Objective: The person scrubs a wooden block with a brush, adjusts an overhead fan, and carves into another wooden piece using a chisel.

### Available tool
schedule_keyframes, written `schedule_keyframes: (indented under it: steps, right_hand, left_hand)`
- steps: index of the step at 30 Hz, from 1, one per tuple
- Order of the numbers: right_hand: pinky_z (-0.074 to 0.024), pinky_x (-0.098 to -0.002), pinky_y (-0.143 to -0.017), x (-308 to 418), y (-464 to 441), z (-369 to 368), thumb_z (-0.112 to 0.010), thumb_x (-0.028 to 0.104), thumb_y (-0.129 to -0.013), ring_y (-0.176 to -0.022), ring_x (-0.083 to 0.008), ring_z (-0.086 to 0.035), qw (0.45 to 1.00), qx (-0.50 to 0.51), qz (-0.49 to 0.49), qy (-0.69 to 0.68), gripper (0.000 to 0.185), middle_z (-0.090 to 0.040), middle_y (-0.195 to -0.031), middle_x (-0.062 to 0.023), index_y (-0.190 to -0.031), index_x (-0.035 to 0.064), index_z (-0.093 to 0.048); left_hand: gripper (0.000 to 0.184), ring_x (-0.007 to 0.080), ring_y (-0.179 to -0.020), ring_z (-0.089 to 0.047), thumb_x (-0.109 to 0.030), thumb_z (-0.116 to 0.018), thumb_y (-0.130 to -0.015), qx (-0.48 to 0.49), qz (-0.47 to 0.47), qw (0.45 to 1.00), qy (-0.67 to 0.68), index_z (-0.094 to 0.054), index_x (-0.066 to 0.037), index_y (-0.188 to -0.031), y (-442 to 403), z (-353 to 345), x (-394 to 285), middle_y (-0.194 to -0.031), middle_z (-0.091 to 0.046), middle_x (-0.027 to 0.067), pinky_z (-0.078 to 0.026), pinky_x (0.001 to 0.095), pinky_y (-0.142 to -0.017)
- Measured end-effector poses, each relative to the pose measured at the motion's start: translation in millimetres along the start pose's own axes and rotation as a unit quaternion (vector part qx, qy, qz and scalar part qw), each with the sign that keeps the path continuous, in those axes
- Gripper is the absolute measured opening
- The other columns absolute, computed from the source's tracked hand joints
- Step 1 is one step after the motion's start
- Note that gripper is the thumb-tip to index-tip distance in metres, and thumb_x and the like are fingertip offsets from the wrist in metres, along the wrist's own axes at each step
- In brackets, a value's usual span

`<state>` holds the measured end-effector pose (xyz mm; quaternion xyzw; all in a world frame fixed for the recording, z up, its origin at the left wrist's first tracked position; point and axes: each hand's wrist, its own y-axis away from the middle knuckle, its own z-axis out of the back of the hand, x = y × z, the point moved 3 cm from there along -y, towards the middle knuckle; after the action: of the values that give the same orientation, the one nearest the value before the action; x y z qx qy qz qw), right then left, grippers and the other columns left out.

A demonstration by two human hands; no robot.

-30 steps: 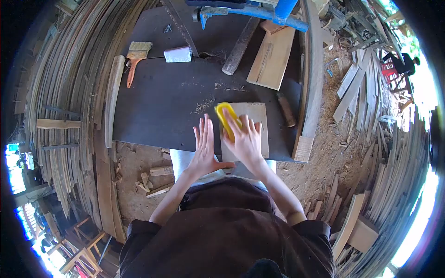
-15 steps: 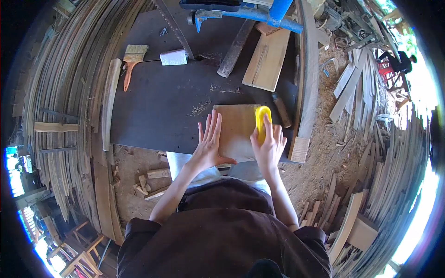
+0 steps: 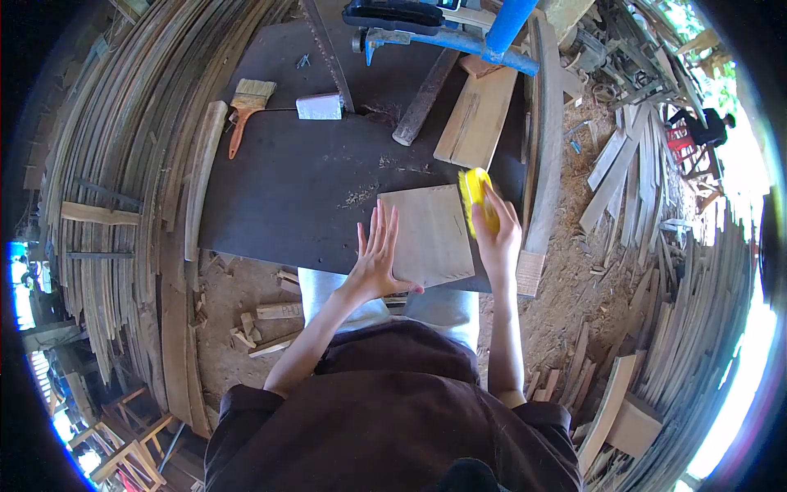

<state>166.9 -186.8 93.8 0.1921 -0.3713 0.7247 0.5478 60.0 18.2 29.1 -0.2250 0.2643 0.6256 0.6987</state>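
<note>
Stacks of long planks (image 3: 106,189) line the left side, and more lumber (image 3: 697,312) is piled at the right, beyond a floor (image 3: 549,320) strewn with wood chips. Between them spreads the dark surface (image 3: 279,189), with the person, in a brown shirt (image 3: 369,418), at its near edge. A long wooden beam (image 3: 541,156) runs along its right side, and a blue metal frame (image 3: 451,43) juts in over the far end. A pale plank (image 3: 479,119) lies toward the back right. The squarish wooden board (image 3: 430,238) lies flat at the near edge of the surface, right of its middle. A dark bar (image 3: 426,98) slants just left of the pale plank, and a toothed strip (image 3: 328,57) slants farther left. The left hand (image 3: 377,262) is at the board's left edge, its grip spread, fingers pointing away from the body and thumb by the near left corner. The right hand (image 3: 496,238) is beside the board's right edge, its grip closed around a yellow brush (image 3: 472,189) that tilts with its fringe toward the board; whether the bristles touch the edge is unclear. A paintbrush (image 3: 246,107) with an orange handle lies at the far left, bristles pointing away from the person. A white block (image 3: 320,107) sits right of it, near the toothed strip. Small debris (image 3: 358,198) is scattered just past the board's far left corner.
</note>
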Motion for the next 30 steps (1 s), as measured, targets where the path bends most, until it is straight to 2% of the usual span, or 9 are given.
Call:
schedule_keyframes:
  steps: [9,11,13,15,17,18,19,22,30]
  right_hand:
    - [-0.0568,-0.0438,-0.063,-10,9,-11,-0.07,0.025,-0.085,-0.067,-0.0341,-0.067,0.996,0.024,0.002,0.09,0.05,-0.061,-0.084,-0.0182,-0.133,0.0107,-0.064]
    - [-0.0549,-0.0437,-0.061,-13,7,-9,-0.07,0.024,-0.085,-0.066,-0.0335,-0.065,0.995,0.025,0.028,0.097,0.051,-0.06,-0.084,-0.0181,-0.134,0.0117,-0.063]
    - [-0.0539,-0.0432,-0.06,-13,8,-13,-0.071,0.023,-0.084,-0.064,-0.0325,-0.064,0.991,0.011,0.053,0.123,0.053,-0.059,-0.082,-0.0176,-0.135,0.0127,-0.063]
    - [-0.0503,-0.0422,-0.061,-12,11,-20,-0.072,0.021,-0.081,-0.065,-0.0294,-0.06,0.987,-0.004,0.07,0.144,0.06,-0.055,-0.081,-0.0149,-0.14,0.0162,-0.059]
    - [-0.047,-0.0435,-0.069,-11,21,-27,-0.073,0.024,-0.081,-0.075,-0.0291,-0.06,0.976,-0.012,0.061,0.208,0.066,-0.055,-0.087,-0.0143,-0.144,0.0169,-0.054]
    - [-0.047,-0.0435,-0.069,-5,24,-29,-0.073,0.024,-0.081,-0.075,-0.0291,-0.06,0.976,-0.012,0.061,0.208,0.066,-0.055,-0.087,-0.0143,-0.144,0.0169,-0.054]
    - [-0.0448,-0.0436,-0.071,3,26,-28,-0.073,0.026,-0.082,-0.079,-0.0295,-0.059,0.967,-0.027,0.065,0.245,0.068,-0.055,-0.09,-0.0145,-0.146,0.0169,-0.052]
    - [-0.0418,-0.0436,-0.073,11,37,-30,-0.072,0.029,-0.083,-0.084,-0.0303,-0.058,0.957,-0.039,0.048,0.283,0.071,-0.055,-0.093,-0.0148,-0.148,0.0165,-0.049]
    - [-0.0415,-0.0427,-0.071,8,28,-38,-0.069,0.03,-0.084,-0.082,-0.0284,-0.058,0.96,-0.041,0.036,0.274,0.069,-0.054,-0.093,-0.0146,-0.148,0.0155,-0.049]
  left_hand:
    - [0.161,0.0436,-0.152,0.006,-0.075,-0.083,-0.047,-0.01,0.027,1.0,0.002,0.006,0.001,-0.158,-1,2,12,-0.164,0.004,0.0293,-0.001,0.0665,-0.118]
    - [0.157,0.0436,-0.152,0.006,-0.069,-0.085,-0.051,0.013,0.051,0.998,-0.019,0.004,0.003,-0.157,2,9,4,-0.163,0.003,0.0299,-0.003,0.0645,-0.119]
    - [0.15,0.0442,-0.152,0.004,-0.06,-0.088,-0.056,-0.019,-0.019,0.999,-0.038,0.003,0.002,-0.158,1,19,-12,-0.163,0.001,0.0312,-0.005,0.0632,-0.12]
    - [0.139,0.0442,-0.152,0.002,-0.05,-0.088,-0.064,-0.004,-0.041,0.998,-0.053,0.002,0.002,-0.158,-7,21,-24,-0.163,0.0,0.0295,-0.007,0.0625,-0.12]
    - [0.127,0.0445,-0.152,-0.002,-0.044,-0.083,-0.075,-0.061,-0.061,0.996,0.002,0.001,0.002,-0.158,-26,21,-33,-0.164,-0.002,0.0269,-0.008,0.0629,-0.12]
    - [0.102,0.0431,-0.152,-0.007,-0.036,-0.071,-0.089,-0.115,-0.053,0.992,0.012,-0.005,0.002,-0.158,-38,17,-31,-0.165,-0.009,0.0246,-0.009,0.0609,-0.121]
    - [0.102,0.0431,-0.152,-0.007,-0.036,-0.071,-0.089,-0.115,-0.053,0.992,0.011,-0.005,0.002,-0.158,-51,7,-26,-0.165,-0.009,0.0246,-0.009,0.0609,-0.121]
    - [0.068,0.0374,-0.152,-0.016,-0.031,-0.053,-0.1,-0.199,0.002,0.977,-0.083,-0.028,0.002,-0.153,-79,-11,-16,-0.161,-0.025,0.0235,-0.012,0.0548,-0.122]
    - [0.048,0.0365,-0.149,-0.025,-0.03,-0.053,-0.101,-0.186,-0.024,0.979,-0.085,-0.051,0.003,-0.136,-79,-14,-11,-0.155,-0.036,0.0231,-0.019,0.0507,-0.122]
